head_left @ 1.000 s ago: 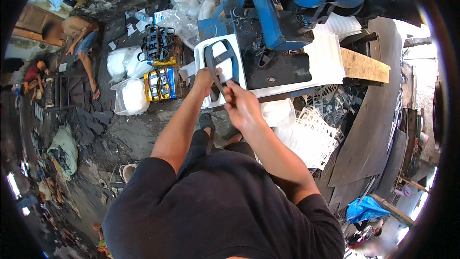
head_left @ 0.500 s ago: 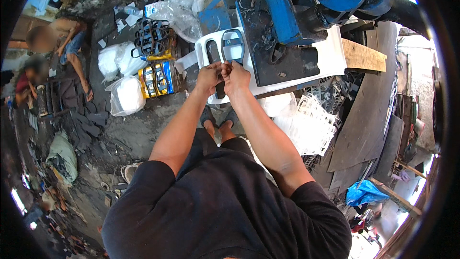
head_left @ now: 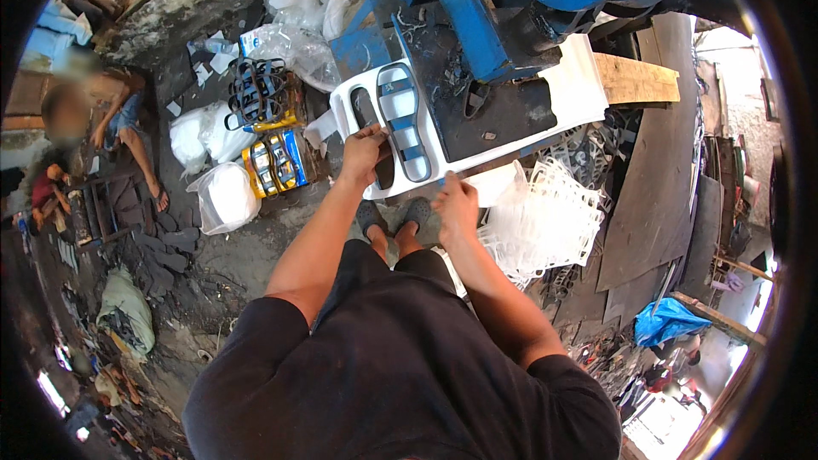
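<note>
A white moulded plastic surface [head_left: 435, 157] with a long dark slot lies in front of me. On it rests a dark sole-shaped outline [head_left: 417, 140], with blue bands crossing its white inside. My left hand [head_left: 364, 155] is over the slot, left of that outline, its fingers curled together; what they grip, if anything, is hidden. Past the surface's near edge, my right hand [head_left: 458, 204] is closed in a pinch. A tiny bit of blue shows by its fingertips, too small to name.
A blue machine [head_left: 464, 13] stands over a dark board [head_left: 520, 123] ahead. White lattice-like sheets [head_left: 554, 213] lie to the right. At left are black strap pieces [head_left: 258, 89], a yellow-blue package [head_left: 274, 162] and white bundles in plastic [head_left: 228, 196]. Other people sit at far left.
My hands were together at the near end of the sole-shaped outline. Now the right has moved right and toward me, while the left stays near the slot. The outline's blue bands are uncovered.
</note>
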Tool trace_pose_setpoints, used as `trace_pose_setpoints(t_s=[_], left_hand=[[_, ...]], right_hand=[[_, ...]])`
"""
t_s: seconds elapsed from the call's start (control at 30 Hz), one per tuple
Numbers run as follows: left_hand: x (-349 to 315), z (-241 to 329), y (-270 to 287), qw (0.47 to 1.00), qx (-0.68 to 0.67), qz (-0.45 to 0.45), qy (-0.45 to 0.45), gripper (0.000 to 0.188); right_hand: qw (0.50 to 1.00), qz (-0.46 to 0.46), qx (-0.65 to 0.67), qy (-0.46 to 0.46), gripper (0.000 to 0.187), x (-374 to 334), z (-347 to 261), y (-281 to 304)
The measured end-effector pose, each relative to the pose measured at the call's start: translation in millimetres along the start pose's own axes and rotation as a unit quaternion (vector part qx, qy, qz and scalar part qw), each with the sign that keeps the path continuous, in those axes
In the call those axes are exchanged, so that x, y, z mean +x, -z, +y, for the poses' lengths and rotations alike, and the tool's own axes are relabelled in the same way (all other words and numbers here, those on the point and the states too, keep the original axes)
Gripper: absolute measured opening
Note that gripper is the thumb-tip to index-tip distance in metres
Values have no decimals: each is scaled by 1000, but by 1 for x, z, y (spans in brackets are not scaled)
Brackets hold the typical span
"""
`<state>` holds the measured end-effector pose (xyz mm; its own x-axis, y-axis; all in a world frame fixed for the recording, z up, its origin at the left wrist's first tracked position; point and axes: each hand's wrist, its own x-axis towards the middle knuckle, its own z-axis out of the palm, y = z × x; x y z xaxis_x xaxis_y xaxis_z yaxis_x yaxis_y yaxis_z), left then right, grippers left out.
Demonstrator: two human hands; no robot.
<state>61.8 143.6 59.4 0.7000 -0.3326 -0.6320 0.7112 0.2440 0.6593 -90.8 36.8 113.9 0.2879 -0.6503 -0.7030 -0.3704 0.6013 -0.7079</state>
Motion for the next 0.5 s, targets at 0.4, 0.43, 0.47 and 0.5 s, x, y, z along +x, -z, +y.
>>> trace_pose_setpoints(t_s=[0.4, 0.43, 0.47, 0.5], left_hand=[[25, 2, -54, 998, 39, -41, -8, 22], [39, -9, -52, 998, 36, -45, -39, 20], [52, -18, -45, 980, 186, -13, -69, 19], [46, -7, -51, 938, 334, 16, -95, 19]], right_hand=[[985, -2, 135, 105, 22, 98, -11, 16], [986, 1, 117, 118, 24, 103, -12, 15], [987, 1, 127, 104, 22, 104, -10, 16], [986, 7, 139, 88, 21, 102, -11, 19]])
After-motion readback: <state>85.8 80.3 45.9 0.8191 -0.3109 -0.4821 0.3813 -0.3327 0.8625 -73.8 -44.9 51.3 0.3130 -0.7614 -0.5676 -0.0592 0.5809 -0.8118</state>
